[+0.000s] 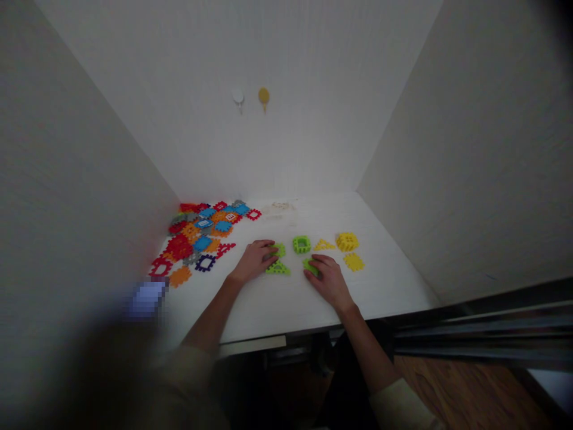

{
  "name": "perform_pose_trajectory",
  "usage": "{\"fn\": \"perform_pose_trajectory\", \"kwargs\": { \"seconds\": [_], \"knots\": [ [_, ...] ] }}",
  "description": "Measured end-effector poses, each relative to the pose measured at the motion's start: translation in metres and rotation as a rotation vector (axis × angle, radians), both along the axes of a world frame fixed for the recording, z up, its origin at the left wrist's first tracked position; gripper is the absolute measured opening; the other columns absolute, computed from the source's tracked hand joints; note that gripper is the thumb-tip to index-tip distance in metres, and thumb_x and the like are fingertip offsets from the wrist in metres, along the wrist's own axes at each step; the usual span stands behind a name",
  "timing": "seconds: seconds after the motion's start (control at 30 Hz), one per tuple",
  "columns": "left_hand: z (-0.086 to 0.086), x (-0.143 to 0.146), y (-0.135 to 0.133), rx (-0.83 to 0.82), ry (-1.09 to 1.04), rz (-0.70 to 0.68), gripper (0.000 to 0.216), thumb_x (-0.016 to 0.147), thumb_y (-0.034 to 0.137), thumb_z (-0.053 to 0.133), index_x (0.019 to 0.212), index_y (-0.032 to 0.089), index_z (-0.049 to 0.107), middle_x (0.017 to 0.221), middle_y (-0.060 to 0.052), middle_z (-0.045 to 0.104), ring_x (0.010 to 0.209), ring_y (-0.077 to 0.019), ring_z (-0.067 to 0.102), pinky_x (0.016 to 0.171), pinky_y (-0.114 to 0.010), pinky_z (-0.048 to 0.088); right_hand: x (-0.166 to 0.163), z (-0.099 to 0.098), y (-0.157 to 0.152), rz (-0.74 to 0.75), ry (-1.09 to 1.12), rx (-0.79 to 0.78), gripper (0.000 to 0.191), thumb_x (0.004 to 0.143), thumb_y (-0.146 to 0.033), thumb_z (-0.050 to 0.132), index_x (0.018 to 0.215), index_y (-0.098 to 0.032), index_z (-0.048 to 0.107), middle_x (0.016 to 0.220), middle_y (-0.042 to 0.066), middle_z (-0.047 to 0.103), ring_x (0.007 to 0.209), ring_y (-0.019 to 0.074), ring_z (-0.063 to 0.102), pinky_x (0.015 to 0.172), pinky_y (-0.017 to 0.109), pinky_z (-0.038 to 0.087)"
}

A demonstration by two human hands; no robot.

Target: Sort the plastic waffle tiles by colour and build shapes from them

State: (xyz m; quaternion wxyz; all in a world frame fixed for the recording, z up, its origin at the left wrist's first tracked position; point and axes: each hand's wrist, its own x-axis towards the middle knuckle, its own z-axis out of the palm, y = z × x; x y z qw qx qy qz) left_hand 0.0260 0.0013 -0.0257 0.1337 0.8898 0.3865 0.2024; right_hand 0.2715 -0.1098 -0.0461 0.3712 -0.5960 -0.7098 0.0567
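Note:
My left hand (255, 261) has its fingers and thumb closed about the near-left edge of a light green square tile (280, 248), which lies partly hidden under the fingertips. Just below it, a green triangular tile (278, 269) rests flat on the table. Further right, my right hand (330, 279) grips another green tile (308, 264), mostly covered by the fingers, so its full shape cannot be made out. Between and beyond the hands sits a green block (301, 244) with notched edges and a hollow middle.
Yellow pieces stand right: a triangle (324, 245), a block (347, 241) and a square tile (354, 261). A pile of red, blue, orange and grey tiles (203, 230) fills the left. Walls enclose the white table (250, 319); two hooks (264, 95) hang on the back wall.

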Motion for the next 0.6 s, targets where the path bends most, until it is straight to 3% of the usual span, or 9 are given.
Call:
{"fn": "perform_pose_trajectory", "kwargs": {
  "seconds": [0.3, 0.43, 0.6],
  "knots": [
    [0.013, -0.007, -0.031, -0.005, -0.191, 0.074, 0.036, 0.086, 0.036, 0.054, 0.119, 0.021, 0.058, 0.132, -0.009, 0.050, 0.122, -0.0212, 0.046, 0.105, -0.039, 0.037, 0.000, 0.001, 0.000, 0.008, -0.004, -0.005, 0.028, 0.081, -0.039, 0.059, 0.099, -0.020, 0.069, 0.112, 0.010, 0.064, 0.108, 0.0248, 0.055, 0.095, 0.045, 0.043],
    [0.017, -0.005, -0.060, -0.013, -0.100, -0.059, 0.034, 0.088, 0.035, 0.052, 0.119, 0.025, 0.059, 0.132, -0.007, 0.052, 0.121, -0.0228, 0.046, 0.104, -0.043, 0.038, 0.001, -0.002, 0.000, 0.020, -0.017, -0.006, 0.028, 0.081, -0.040, 0.060, 0.098, -0.020, 0.069, 0.112, 0.010, 0.065, 0.107, 0.0247, 0.056, 0.094, 0.044, 0.043],
    [0.007, 0.000, -0.078, -0.015, -0.051, -0.023, 0.029, 0.089, 0.034, 0.049, 0.113, 0.025, 0.063, 0.124, -0.007, 0.058, 0.116, -0.0226, 0.051, 0.099, -0.043, 0.041, 0.001, -0.004, 0.001, 0.035, -0.029, 0.005, 0.027, 0.081, -0.041, 0.060, 0.097, -0.020, 0.069, 0.110, 0.009, 0.066, 0.105, 0.0247, 0.057, 0.094, 0.044, 0.044]
  ]
}}
